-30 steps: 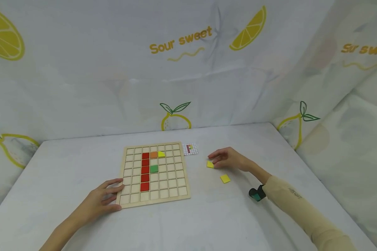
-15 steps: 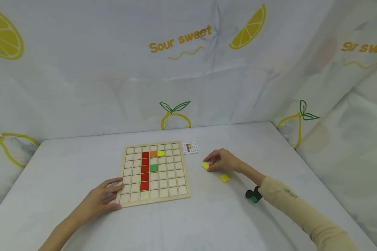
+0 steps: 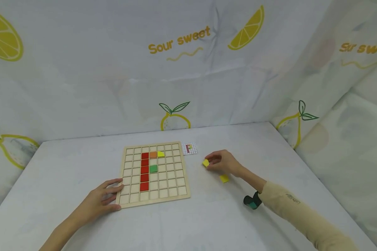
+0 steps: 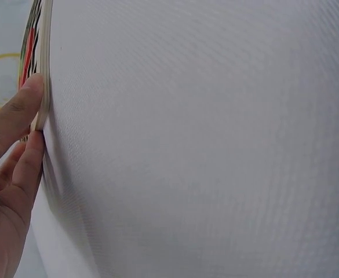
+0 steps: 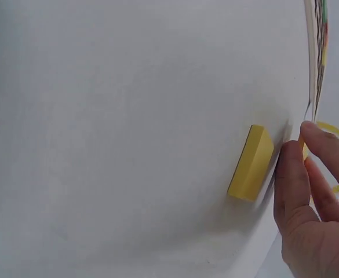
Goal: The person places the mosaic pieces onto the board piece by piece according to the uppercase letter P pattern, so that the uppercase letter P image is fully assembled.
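A wooden grid board [image 3: 171, 198] lies on the white table. Red square tiles [image 3: 144, 169] form a column on it, with an orange tile [image 3: 153, 154], a yellow corner-cut tile [image 3: 161, 154] and a green tile [image 3: 153, 168] to their right. At the board's left edge, my left hand [image 3: 98, 200] touches the rim with extended fingers and thumb; the left wrist view shows its fingertips against that edge. My right hand [image 3: 223, 162] pinches a yellow tile [image 3: 205, 162] between thumb and fingers, right of the board. Another yellow tile [image 3: 224, 178] lies just below this hand.
A small pattern card [image 3: 189, 148] with a printed coloured grid lies beside the board's upper right corner. A black strap with a green patch [image 3: 252, 202] hangs at the right wrist. White lemon-print cloth [image 3: 207, 97] rises behind the table.
The right hand has taken hold of the yellow tile and moved slightly left, tilting the tile up. The left hand and board have stayed in place.
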`<state>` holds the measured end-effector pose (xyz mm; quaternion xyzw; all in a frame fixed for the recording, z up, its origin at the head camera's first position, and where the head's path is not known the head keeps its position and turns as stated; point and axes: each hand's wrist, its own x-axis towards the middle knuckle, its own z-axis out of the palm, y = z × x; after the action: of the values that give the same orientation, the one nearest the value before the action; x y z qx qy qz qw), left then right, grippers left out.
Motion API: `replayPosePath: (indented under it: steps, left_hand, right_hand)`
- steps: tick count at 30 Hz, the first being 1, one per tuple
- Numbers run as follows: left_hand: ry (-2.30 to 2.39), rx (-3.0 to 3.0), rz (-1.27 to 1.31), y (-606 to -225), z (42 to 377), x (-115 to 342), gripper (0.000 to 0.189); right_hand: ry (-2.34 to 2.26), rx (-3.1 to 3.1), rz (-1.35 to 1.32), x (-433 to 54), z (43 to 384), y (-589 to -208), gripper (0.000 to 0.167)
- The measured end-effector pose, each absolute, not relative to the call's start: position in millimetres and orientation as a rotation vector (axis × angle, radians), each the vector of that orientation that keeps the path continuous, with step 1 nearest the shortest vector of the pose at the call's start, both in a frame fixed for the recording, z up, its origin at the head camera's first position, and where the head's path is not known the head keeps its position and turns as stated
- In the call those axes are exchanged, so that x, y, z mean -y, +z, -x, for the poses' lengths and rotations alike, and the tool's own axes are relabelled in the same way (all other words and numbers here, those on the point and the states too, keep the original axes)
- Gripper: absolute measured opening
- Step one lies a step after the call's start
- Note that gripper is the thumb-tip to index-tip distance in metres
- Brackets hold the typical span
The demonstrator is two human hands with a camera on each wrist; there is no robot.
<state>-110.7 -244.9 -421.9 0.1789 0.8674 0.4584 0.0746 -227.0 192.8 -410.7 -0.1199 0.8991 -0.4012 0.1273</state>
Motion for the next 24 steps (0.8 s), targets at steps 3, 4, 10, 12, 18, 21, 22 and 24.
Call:
replayPosePath:
  steps: [3,4,10,12,18,21,22,24]
  left_hand:
    - [1.372,-2.612,-0.546,-422.3,110.4,245.2,0.065]
    - [1.371,-2.615,-0.553,-422.6,110.3,245.3,0.065]
    - [1.375,-2.619,-0.575,-422.3,110.0,245.1,0.066]
    - [1.378,-2.613,-0.563,-421.6,110.0,244.7,0.066]
    - [1.388,-2.597,-0.554,-420.3,109.7,244.2,0.066]
    - [1.386,-2.593,-0.547,-419.6,109.6,244.4,0.066]
    - [1.385,-2.592,-0.542,-419.5,109.6,244.5,0.066]
    - [1.378,-2.596,-0.538,-419.7,109.6,244.6,0.065]
  right_hand:
    - [-1.243,-2.606,0.205,-192.4,222.6,-408.3,0.035]
    - [-1.277,-2.597,0.153,-192.3,221.1,-407.0,0.035]
    - [-1.521,-2.49,-0.037,-192.0,212.0,-401.3,0.039]
    - [-1.565,-2.466,-0.083,-191.2,209.1,-401.2,0.04]
    - [-1.633,-2.454,-0.117,-186.9,202.8,-403.5,0.039]
    - [-1.656,-2.452,-0.108,-181.6,200.5,-405.8,0.038]
    - [-1.654,-2.455,-0.102,-179.4,199.9,-406.7,0.038]
    - [-1.667,-2.446,-0.107,-174.0,198.8,-408.6,0.038]
